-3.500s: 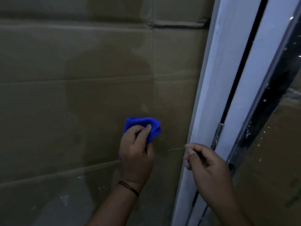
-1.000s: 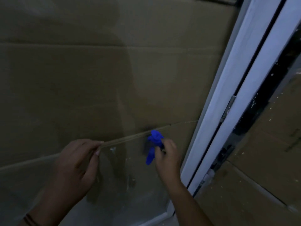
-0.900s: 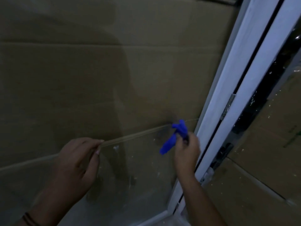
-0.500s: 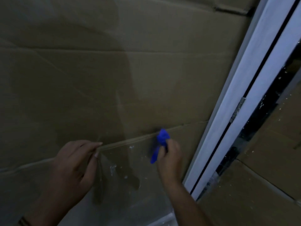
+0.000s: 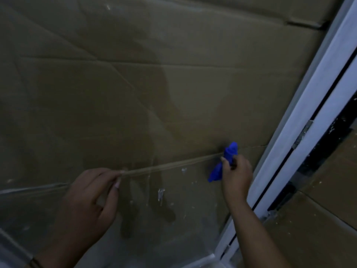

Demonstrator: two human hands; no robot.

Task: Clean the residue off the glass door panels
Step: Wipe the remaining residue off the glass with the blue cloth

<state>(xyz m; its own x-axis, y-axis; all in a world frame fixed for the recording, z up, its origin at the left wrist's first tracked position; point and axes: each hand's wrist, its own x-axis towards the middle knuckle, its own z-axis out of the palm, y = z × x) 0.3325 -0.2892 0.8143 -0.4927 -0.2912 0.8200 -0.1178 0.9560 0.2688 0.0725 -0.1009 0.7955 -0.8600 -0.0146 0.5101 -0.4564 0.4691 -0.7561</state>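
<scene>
The left hand (image 5: pixel 90 192) is pinching a thin, limp tape strip (image 5: pixel 170 165) off the fragile glass (image 5: pixel 173 206), while the right hand (image 5: pixel 236 176) is gripping a soft blue cloth (image 5: pixel 225 161)

A single head-worn wide-angle view looks forward and slightly down, close to the glass panel (image 5: pixel 135 93), tilted so the white door frame (image 5: pixel 301 132) slants across the right of the frame.

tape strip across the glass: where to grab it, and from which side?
Pinch the tape strip at its lifted left end, where the left hand already pinches it, coming from the left. That end stands off the glass; the right end looks stuck down by the blue cloth in the right hand.
</scene>
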